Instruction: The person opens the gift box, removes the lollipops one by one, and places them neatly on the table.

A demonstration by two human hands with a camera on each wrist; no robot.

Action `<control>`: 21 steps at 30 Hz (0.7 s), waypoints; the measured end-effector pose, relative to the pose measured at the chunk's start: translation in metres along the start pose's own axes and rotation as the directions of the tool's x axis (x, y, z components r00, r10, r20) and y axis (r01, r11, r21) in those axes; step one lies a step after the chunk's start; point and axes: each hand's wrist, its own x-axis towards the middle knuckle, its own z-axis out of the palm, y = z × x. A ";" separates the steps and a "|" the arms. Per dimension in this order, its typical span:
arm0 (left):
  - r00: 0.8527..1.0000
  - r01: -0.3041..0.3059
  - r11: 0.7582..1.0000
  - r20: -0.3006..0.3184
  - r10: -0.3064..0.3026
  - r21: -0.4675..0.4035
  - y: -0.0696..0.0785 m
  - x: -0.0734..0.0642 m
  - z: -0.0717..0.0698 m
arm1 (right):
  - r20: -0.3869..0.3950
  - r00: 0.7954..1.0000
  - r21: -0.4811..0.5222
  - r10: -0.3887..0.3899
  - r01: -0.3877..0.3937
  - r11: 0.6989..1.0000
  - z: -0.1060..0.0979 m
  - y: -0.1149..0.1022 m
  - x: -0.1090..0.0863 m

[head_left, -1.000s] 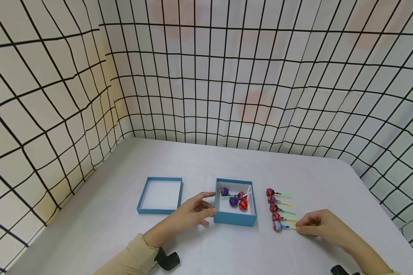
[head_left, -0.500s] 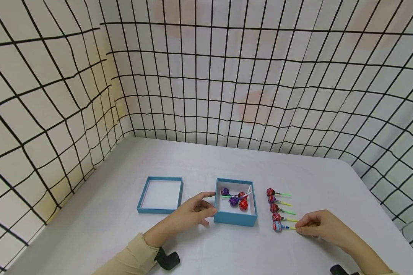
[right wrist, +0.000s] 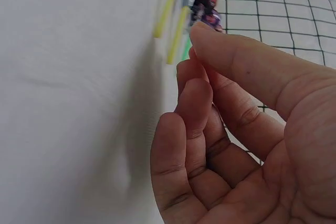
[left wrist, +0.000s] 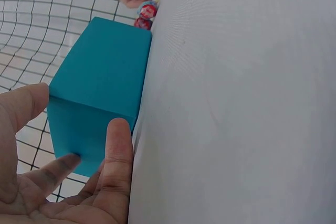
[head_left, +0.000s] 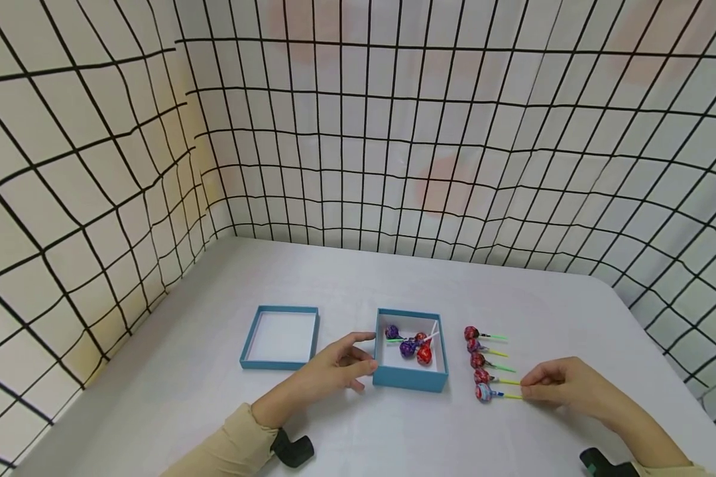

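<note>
An open blue box (head_left: 410,379) with a white inside holds several lollipops (head_left: 423,356) in red and purple wrappers. My left hand (head_left: 332,368) rests its fingertips against the box's left side, fingers spread; the left wrist view shows them at the blue wall (left wrist: 102,69). To the right of the box lies a row of several lollipops (head_left: 478,361), heads to the left. My right hand (head_left: 579,389) is beside the stick end of the nearest, blue-and-red lollipop (head_left: 484,393). In the right wrist view the yellow sticks (right wrist: 167,14) lie free beyond the loosely bent fingers.
A blue-rimmed lid (head_left: 279,365), white inside, lies left of the box. All of this is on a white-covered table (head_left: 406,437). Behind and at the sides stands a white wall with a black grid (head_left: 358,132).
My right hand has let go of the nearest lollipop's stick and drawn slightly to the right. The left hand stays at the box.
</note>
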 end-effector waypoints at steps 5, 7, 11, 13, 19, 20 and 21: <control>1.000 -0.005 1.000 0.005 0.005 0.001 0.000 0.000 0.000 | -0.005 1.000 -0.045 0.021 -0.021 0.999 -0.015 -0.010 0.006; 1.000 -0.003 1.000 0.004 0.003 0.003 0.000 0.000 0.000 | -0.009 1.000 -0.056 0.021 -0.022 0.998 -0.022 -0.015 0.008; 1.000 -0.001 1.000 0.003 0.001 0.001 0.001 0.000 0.000 | -0.019 1.000 -0.086 0.001 -0.003 0.996 -0.032 -0.030 0.012; 1.000 -0.002 1.000 0.004 0.002 0.000 0.001 -0.001 0.000 | -0.018 1.000 -0.102 -0.022 0.020 0.995 -0.036 -0.039 0.014; 1.000 -0.003 1.000 0.008 0.003 0.001 0.004 -0.002 0.001 | 0.002 0.994 -0.114 -0.110 0.110 0.987 -0.043 -0.063 0.020; 1.000 -0.003 1.000 0.008 0.003 0.001 0.005 -0.002 0.001 | 0.005 0.993 -0.114 -0.122 0.122 0.986 -0.044 -0.067 0.021; 1.000 -0.003 1.000 0.007 0.003 0.002 0.005 -0.002 0.001 | 0.007 0.991 -0.112 -0.135 0.135 0.985 -0.044 -0.071 0.023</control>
